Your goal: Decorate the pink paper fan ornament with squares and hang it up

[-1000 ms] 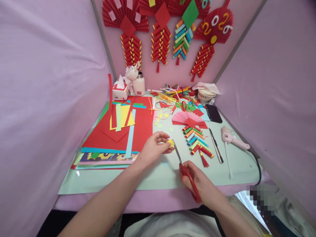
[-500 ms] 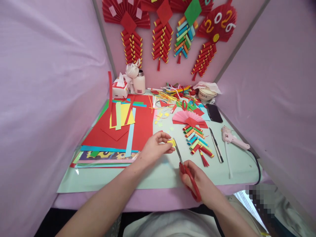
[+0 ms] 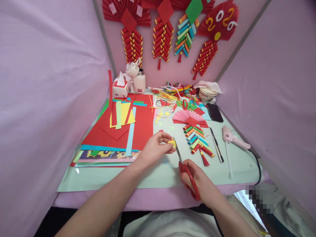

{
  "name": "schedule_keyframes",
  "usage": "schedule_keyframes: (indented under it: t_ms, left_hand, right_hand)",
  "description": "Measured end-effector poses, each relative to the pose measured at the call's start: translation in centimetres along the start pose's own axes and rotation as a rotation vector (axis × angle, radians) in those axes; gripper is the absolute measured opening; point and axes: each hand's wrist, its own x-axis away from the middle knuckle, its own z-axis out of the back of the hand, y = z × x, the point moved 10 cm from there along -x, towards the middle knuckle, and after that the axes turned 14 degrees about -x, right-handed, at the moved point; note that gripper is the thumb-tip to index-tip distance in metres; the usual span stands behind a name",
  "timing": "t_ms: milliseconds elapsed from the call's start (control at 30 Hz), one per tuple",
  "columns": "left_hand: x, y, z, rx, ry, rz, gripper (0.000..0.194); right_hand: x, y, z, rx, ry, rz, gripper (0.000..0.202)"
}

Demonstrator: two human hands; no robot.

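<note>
Left of the pink paper fan point(image 3: 189, 116), the left hand point(image 3: 159, 144) pinches yellow paper point(image 3: 172, 142); below the fan, the right hand point(image 3: 194, 177) grips red-handled scissors point(image 3: 189, 179) at the paper.

Red-handled scissors point(image 3: 194, 185) — silver blades angled away, tips at small yellow paper point(image 3: 174, 143)

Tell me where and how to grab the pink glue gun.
I'd grip the glue gun by its handle, from above and the near right: it lies flat, with that slim part angled towards the near right edge. Keep clear of the white stick jutting nearward and the black cord at the handle's end.
</note>
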Motion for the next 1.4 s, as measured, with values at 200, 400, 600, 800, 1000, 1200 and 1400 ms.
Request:
schedule_keyframes:
  t_ms: [200, 400, 600, 800, 1000, 1200, 1400]
  left_hand:
    - [0.0, -0.1, -0.1, 0.003, -0.003, 0.005, 0.019]
    - [0.0, -0.2, -0.2, 0.016, -0.009, 0.012, 0.022]
    - [0.1, -0.2, -0.2, 0.005, -0.011, 0.021, 0.02]
    - [0.0, -0.3, -0.2, 0.009, -0.016, 0.02, 0.021]
    - [0.1, -0.3, -0.3, 0.011, -0.019, 0.033, 0.023]
    - [-0.4, -0.9, 0.3, 0.088, -0.018, 0.062, 0.017]
    - [-1.0, -1.6, 1.0, 0.128, 0.007, 0.111, 0.01]
  right_hand:
    - [-0.2, 0.4, 0.2, 0.012, 0.025, -0.02, 0.045]
    - [0.0, 0.6, 0.5, 0.045, 0.065, -0.062, 0.051]
    - [-0.1, 0.8, 0.6, 0.025, 0.075, -0.061, 0.047]
    - [-0.1, 1.0, 0.7, 0.008, 0.097, -0.072, 0.043]
    - [0.2, 0.3, 0.6, 0.011, 0.101, -0.086, 0.038]
    - [-0.2, 0.9, 1.6, -0.006, 0.118, -0.052, 0.036]
    - [-0.1, 1.0, 2.9, -0.014, 0.128, -0.036, 0.039]
